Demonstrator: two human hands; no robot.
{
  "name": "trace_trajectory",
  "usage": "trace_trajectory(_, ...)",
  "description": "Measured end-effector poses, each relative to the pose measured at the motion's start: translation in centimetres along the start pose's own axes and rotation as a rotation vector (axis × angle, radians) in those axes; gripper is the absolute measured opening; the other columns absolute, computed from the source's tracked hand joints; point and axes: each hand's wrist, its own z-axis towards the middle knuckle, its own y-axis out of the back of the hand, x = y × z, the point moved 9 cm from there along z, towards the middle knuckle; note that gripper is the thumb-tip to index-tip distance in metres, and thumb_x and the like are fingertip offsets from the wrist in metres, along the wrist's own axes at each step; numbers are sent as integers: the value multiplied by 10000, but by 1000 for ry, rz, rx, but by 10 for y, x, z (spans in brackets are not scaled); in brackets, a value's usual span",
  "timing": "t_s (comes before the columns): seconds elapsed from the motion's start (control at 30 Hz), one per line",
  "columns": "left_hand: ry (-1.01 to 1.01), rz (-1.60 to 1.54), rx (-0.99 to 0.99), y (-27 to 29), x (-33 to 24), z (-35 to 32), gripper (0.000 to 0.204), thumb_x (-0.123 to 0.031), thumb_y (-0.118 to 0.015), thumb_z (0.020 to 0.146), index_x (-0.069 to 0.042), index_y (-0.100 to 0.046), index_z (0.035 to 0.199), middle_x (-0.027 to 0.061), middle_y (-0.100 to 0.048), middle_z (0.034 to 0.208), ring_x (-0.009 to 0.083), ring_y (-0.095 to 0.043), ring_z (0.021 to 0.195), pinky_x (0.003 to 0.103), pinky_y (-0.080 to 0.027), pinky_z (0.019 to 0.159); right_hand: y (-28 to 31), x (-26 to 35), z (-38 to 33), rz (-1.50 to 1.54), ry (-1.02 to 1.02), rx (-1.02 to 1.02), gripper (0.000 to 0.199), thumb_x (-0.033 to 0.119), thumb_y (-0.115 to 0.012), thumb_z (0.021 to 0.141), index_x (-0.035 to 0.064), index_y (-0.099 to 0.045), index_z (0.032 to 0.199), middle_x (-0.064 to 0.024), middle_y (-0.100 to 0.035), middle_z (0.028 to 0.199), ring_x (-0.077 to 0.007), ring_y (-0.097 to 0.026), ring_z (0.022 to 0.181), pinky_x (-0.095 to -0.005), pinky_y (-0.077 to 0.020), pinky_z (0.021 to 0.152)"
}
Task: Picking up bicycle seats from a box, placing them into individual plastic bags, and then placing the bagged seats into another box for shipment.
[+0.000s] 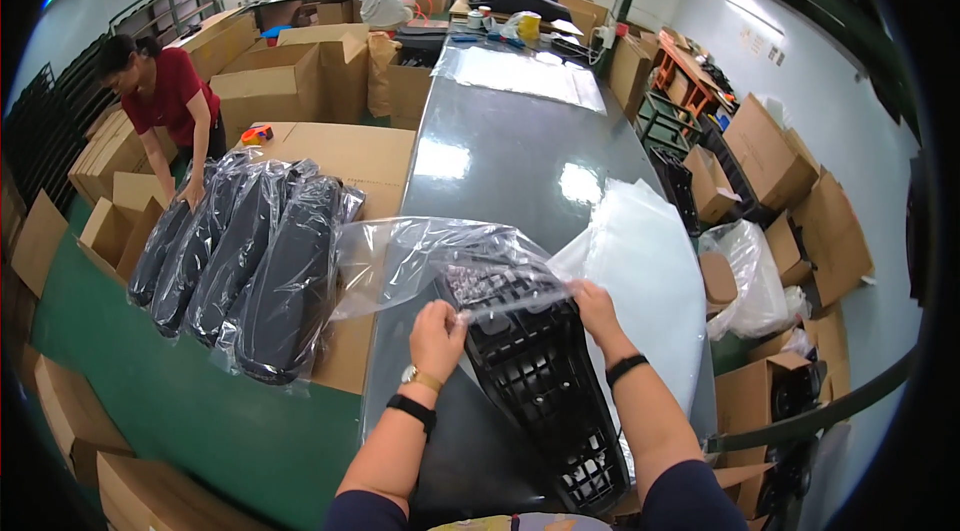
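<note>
Pinching clear plastic bag [440, 256] mouth: left hand [436, 327] and right hand [594, 309] fingers closed on it; black ribbed plastic part [545, 391] partly sleeved, below fingers, on table [500, 161].

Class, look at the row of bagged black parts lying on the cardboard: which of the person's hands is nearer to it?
Left. The left hand grips the clear plastic bag just right of the bagged black parts; the right hand holds the bag's far side, beyond the black ribbed part.

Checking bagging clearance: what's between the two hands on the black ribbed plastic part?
Head view: between left hand and right hand lies the clear plastic bag's open edge, pulled over the end of the black ribbed plastic part; nothing else.
</note>
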Motion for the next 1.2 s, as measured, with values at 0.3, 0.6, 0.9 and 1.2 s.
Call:
trace_trajectory(0.3,-192,136,101,0,-45,-41,283,-172,-669,805,-168,-616,1084,49,-524,692,258,-548,682,384,-451,627,116,-65,-302,48,-835,571,357,332,-653,877,-16,-676,952,-83,-678,875,-122,-633,762,-281,-508,672)
trace_trajectory(0.6,-301,179,201,-15,-88,-64,250,-264,-601,882,-232,-660,1123,51,-568,670,252,-587,626,364,-459,539,122,27,-440,431,-1249,253,515,291,-721,792,-65,-558,1126,-180,-636,1070,-231,-622,935,-356,-521,774)
trace_trajectory(0.9,-294,378,189,-22,-143,-1,296,-339,-486,936,-222,-624,1170,127,-638,686,325,-632,638,436,-482,547,116,16,-422,325,-1058,55,729,187,-837,692,-70,-485,1276,-197,-584,1212,-257,-541,1140,-344,-454,933)
trace_trajectory(1.2,-552,547,533,-59,-164,-45,169,-233,-552,870,-193,-636,1011,56,-614,767,275,-645,728,397,-509,587,65,-47,-472,937,-1185,-18,577,105,-710,746,-23,-496,1267,-143,-609,1149,-226,-599,1012,-331,-480,889)
